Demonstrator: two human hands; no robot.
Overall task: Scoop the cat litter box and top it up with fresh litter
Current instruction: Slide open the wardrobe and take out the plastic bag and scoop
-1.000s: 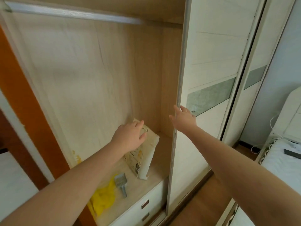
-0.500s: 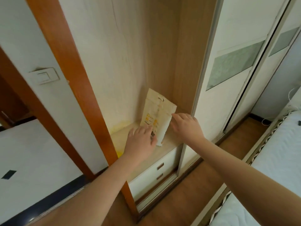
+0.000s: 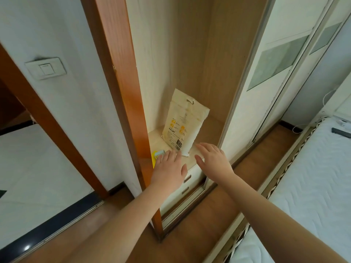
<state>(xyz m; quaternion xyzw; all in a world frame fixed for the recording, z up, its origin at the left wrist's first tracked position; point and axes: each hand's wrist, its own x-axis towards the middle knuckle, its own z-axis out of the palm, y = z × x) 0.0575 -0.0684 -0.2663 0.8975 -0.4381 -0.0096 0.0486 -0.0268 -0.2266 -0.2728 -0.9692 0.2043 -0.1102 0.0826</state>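
Both hands have come off the litter bag (image 3: 185,122), which half a second ago they were touching. It stands upright on the wardrobe shelf (image 3: 209,133), leaning toward the back corner. The left hand (image 3: 169,168) hovers over the shelf's front edge, fingers straight and spread, empty, just beside a pale scoop (image 3: 159,153) on something yellow (only a sliver shows). The right hand (image 3: 212,158) hangs open near the bag's lower corner. Fetching the supplies seems barely begun; nothing is lifted yet.

Home bedroom: sliding-door wardrobe (image 3: 269,76), bed mattress (image 3: 313,177), wall light switch (image 3: 46,68).
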